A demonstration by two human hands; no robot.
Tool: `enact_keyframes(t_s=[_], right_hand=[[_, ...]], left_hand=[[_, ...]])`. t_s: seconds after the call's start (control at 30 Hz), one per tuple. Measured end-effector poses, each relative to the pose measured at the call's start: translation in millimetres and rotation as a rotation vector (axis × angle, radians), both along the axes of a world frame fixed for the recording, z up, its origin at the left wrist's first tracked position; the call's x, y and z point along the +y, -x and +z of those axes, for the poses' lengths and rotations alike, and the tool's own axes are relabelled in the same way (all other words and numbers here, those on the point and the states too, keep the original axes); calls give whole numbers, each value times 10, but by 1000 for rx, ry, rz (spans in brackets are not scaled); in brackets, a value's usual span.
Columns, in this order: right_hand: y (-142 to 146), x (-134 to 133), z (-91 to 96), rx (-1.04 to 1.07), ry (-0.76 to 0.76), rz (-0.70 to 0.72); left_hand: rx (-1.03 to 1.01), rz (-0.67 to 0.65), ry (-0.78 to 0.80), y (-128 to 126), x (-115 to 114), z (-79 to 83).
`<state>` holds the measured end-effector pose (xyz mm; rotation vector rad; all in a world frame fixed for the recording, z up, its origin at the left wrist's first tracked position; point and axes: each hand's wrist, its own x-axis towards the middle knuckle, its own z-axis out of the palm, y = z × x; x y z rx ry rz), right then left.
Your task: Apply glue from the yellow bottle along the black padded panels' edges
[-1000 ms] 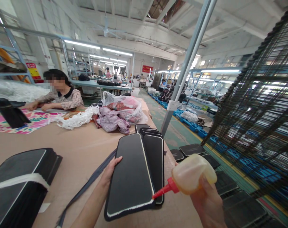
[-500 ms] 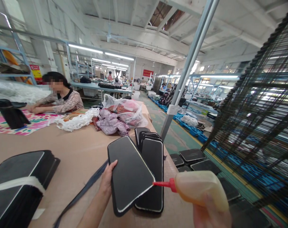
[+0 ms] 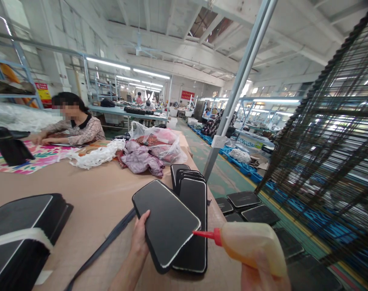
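Observation:
My left hand (image 3: 140,234) grips a black rounded panel (image 3: 166,220) by its left edge, thumb on top. A pale line of glue runs along the panel's right and lower edges. In my right hand (image 3: 264,270) is a translucent squeeze bottle (image 3: 253,244) with a red nozzle, part full of amber liquid. The nozzle tip meets the panel's edge near its right corner. Beneath and behind the held panel lies a stack of similar black panels (image 3: 193,202) with pale edge lines.
A bundle of black panels (image 3: 17,226) tied with a white band lies at left, and a dark strap (image 3: 105,238) crosses the table (image 3: 96,194). Bagged fabric (image 3: 156,145) lies farther back. A co-worker (image 3: 77,121) sits at far left. Panels rest by the wire rack (image 3: 317,133).
The held panel has turned, its top tipping left and its lower end swinging right. The bottle has shifted slightly left, its tip staying at the edge near the right corner.

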<state>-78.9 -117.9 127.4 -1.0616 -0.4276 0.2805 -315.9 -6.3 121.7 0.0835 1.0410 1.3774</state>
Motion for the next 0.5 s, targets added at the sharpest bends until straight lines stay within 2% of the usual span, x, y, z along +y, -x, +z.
enact_keyframes(t_s=[0.17,0.27,0.37,0.5], right_hand=[[-122,-18,-58,-78,65,25],[-82,0,-44,-108,109,-43],[-12,15,-42,-139,102,-85],[-11,9,-46,-173,78,-38]], left_hand=[[32,29,-9,-18,-1,-27],[32,50,-13,-19,12,-54],[21,51,-11,-24,25,-66],[22,79,0,-42,21,-31]])
